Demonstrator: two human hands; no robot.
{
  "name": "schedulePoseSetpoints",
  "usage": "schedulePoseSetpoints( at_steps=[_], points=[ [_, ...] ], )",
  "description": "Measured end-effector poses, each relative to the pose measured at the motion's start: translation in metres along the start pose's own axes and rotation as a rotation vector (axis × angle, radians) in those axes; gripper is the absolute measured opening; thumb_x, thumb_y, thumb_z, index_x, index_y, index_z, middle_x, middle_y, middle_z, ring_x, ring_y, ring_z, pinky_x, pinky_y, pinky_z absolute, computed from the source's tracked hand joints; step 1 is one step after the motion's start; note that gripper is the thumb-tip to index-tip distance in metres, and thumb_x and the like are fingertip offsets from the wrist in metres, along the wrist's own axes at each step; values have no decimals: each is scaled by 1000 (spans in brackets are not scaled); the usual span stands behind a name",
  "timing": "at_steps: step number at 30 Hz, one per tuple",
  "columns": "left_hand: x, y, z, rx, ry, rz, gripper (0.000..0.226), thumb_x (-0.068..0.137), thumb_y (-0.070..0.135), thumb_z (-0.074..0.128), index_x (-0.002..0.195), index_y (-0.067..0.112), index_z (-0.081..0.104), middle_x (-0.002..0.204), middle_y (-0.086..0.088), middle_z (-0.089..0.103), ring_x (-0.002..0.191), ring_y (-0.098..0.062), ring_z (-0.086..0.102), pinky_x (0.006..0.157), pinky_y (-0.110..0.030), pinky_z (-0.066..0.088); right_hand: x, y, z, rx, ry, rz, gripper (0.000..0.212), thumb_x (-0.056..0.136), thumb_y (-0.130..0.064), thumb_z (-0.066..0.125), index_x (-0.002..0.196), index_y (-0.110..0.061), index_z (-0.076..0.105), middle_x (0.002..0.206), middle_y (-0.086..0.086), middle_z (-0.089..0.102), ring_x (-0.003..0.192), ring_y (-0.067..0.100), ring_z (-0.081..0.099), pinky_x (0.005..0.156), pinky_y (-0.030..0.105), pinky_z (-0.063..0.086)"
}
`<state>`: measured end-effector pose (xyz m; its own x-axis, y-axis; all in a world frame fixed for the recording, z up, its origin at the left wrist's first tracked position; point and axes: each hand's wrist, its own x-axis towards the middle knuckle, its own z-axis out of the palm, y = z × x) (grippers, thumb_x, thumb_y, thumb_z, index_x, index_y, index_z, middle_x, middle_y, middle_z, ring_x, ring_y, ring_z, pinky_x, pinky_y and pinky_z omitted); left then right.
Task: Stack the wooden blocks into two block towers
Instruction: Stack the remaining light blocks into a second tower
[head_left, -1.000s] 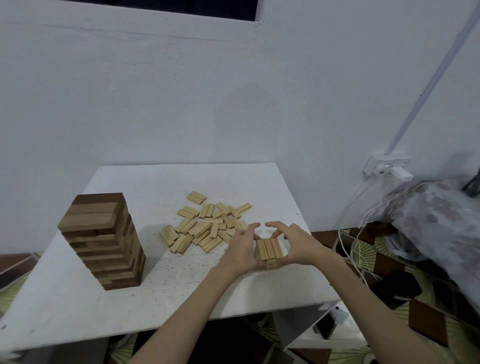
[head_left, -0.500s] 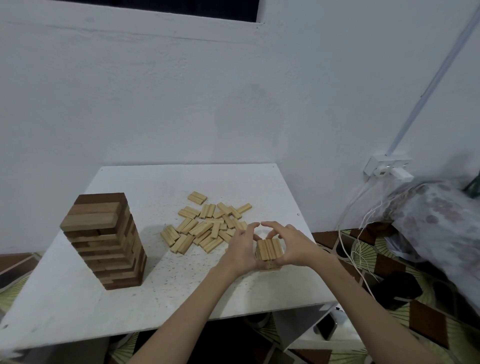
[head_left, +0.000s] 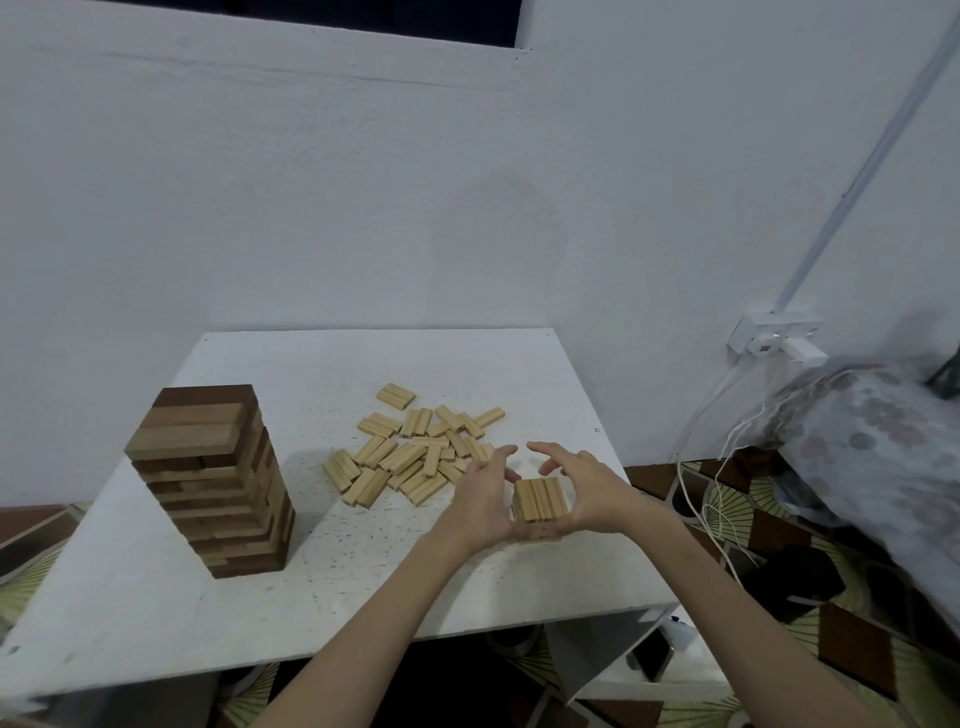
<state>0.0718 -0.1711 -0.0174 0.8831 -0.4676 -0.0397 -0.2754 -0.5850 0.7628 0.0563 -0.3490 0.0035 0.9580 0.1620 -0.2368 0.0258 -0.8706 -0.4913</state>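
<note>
No readable writing on anything. Both hands, left hand (head_left: 480, 499) and right hand (head_left: 587, 486), cup the short stack (head_left: 540, 503) near the bench (head_left: 363, 587) front-right, fingers relaxed; its top blocks run front-to-back. Tall tower (head_left: 213, 480) stands upright left.

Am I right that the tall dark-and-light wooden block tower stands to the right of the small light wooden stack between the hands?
Not quite: the head view shows the tall dark-and-light wooden block tower standing to the left of the small light wooden stack between the hands.

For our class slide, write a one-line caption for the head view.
Both hands, left hand and right hand, square up a short light-wood stack beside loose blocks and a finished tower.
</note>
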Motion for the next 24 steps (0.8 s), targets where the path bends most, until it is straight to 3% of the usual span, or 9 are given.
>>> schedulePoseSetpoints(
  at_steps=[9, 16, 24],
  points=[
    [-2, 2, 3, -33, 20, 28, 106, 62, 40, 84, 145, 18, 21, 126, 2, 51, 125, -14, 31, 102, -28, 29, -2, 3, 0, 31, 17, 8, 101, 68, -28, 83, 145, -42, 19, 124, -8, 50, 117, 17, 40, 98, 35, 40],
    [1, 5, 7, -32, 18, 28, 107, 61, 41, 84, 145, 21, 20, 125, 0, 52, 122, -12, 31, 92, -20, 27, -3, 3, 0, 36, 26, -3, 100, 67, -30, 83, 144, -41, 21, 122, -6, 51, 115, 18, 42, 98, 36, 41],
    [3, 4, 9, -8, 28, 33, 103, 64, 42, 82, 144, 20, 21, 124, -1, 53, 122, -15, 34, 100, -31, 34, -2, 3, 0, 54, 32, -14, 97, 69, -29, 83, 144, -38, 23, 118, -7, 51, 114, 17, 44, 99, 35, 40]
  ],
)
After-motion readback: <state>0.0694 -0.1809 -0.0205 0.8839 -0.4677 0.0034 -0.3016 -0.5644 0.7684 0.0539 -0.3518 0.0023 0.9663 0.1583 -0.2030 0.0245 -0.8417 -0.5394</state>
